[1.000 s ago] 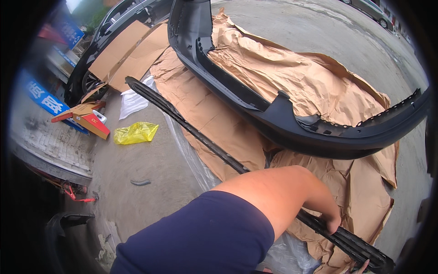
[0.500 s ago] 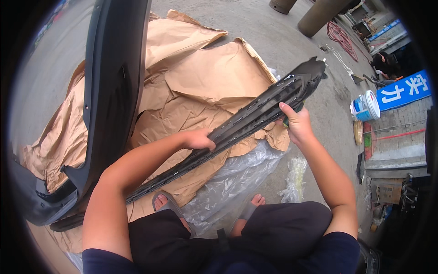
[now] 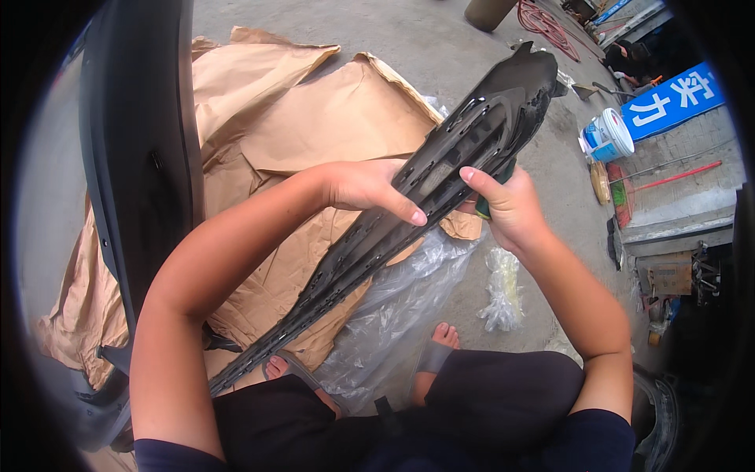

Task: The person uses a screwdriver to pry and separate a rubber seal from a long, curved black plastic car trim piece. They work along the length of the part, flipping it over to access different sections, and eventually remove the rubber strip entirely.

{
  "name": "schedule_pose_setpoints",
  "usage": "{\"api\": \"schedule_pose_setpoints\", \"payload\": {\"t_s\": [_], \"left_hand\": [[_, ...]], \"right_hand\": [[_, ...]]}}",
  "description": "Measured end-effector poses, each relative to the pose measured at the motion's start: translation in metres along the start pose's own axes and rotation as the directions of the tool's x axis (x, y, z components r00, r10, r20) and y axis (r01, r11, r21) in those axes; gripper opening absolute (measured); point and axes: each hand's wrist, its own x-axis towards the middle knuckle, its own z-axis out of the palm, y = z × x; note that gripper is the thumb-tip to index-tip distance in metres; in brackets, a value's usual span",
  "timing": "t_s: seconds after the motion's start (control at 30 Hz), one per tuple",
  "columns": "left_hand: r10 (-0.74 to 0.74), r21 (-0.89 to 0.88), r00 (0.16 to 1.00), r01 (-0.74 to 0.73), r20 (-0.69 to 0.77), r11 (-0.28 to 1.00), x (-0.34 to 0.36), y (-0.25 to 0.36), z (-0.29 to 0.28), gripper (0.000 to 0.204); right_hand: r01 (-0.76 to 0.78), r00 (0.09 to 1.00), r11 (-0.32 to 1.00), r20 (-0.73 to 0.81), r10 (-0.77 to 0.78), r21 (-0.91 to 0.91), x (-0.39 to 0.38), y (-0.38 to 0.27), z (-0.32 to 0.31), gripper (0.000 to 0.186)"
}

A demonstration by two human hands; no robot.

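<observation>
A long black plastic car trim piece (image 3: 444,169), ribbed and slotted along its length, slants from beside my left thigh up to the far right. My left hand (image 3: 373,191) grips its far-left edge, thumb laid across the slotted face. Lower on the opposite edge, my right hand (image 3: 507,200) is closed around the trim with its thumb on top. A small green and black object (image 3: 483,206) shows under my right hand's fingers; its kind is mostly hidden. A large black car bumper (image 3: 141,118) stands close on the left.
Crumpled brown paper (image 3: 314,126) and clear plastic film (image 3: 393,315) cover the ground ahead. At the right are a white and blue bucket (image 3: 608,135), a blue sign board (image 3: 672,102) and a red hose (image 3: 543,31). A crumpled plastic wrapper (image 3: 502,291) lies near my right foot.
The trim piece is raised closer and turned more steeply. My left hand has moved up along it, nearer my right hand. The bumper and paper appear shifted left in view.
</observation>
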Motion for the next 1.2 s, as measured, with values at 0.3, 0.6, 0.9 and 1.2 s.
{"api": "schedule_pose_setpoints", "payload": {"t_s": [0.3,0.6,0.9,1.2], "left_hand": [[-0.002,-0.053,0.987,-0.006,-0.161,0.999,-0.004,-0.01,0.004,0.057],[0.002,0.077,0.944,0.025,-0.329,0.997,-0.014,-0.02,-0.012,0.041],[0.082,0.251,0.876,0.046,-0.475,0.967,-0.011,-0.057,-0.024,0.036],[0.171,0.378,0.797,0.077,-0.579,0.923,0.003,-0.093,-0.018,0.035]], "right_hand": [[0.089,0.97,0.996,-0.229,-0.085,0.01,-0.03,-0.01,-0.028,0.044],[0.411,0.911,0.792,0.21,-0.353,-0.452,-0.09,-0.075,-0.027,0.048],[0.296,0.942,0.49,0.336,-0.006,-0.82,-0.092,-0.067,0.003,0.046],[0.356,0.934,0.104,0.358,-0.002,-0.929,-0.091,-0.051,0.034,0.044]]}}
